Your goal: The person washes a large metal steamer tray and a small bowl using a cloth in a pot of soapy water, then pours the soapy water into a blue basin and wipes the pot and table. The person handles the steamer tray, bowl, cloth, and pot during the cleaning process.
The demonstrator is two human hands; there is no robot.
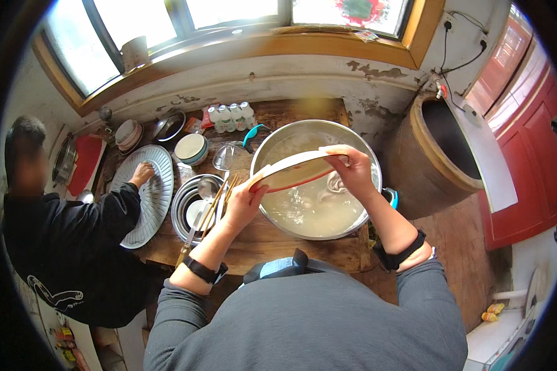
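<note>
Both my hands grip a round plate (301, 169) with a red underside edge, tilted over a large metal basin (376, 176). My left hand (243, 199) is on its left rim and my right hand (355, 169) on its right rim. Cloudy water (301, 215) fills much of the basin, and a crumpled pale cloth (336, 183) lies in it below my right hand. To the left of the basin, a stack of bowls (176, 218) holds a ladle (208, 187), chopsticks (213, 208) and a white dish (197, 214).
At the left, another person (74, 232) reaches a hand onto a ribbed round tray (160, 195). A strainer (223, 157), more bowls (191, 147) and several small bottles (232, 118) stand behind on the wooden table (301, 109). To the right are a large vat (404, 171) and a red door (524, 185).
</note>
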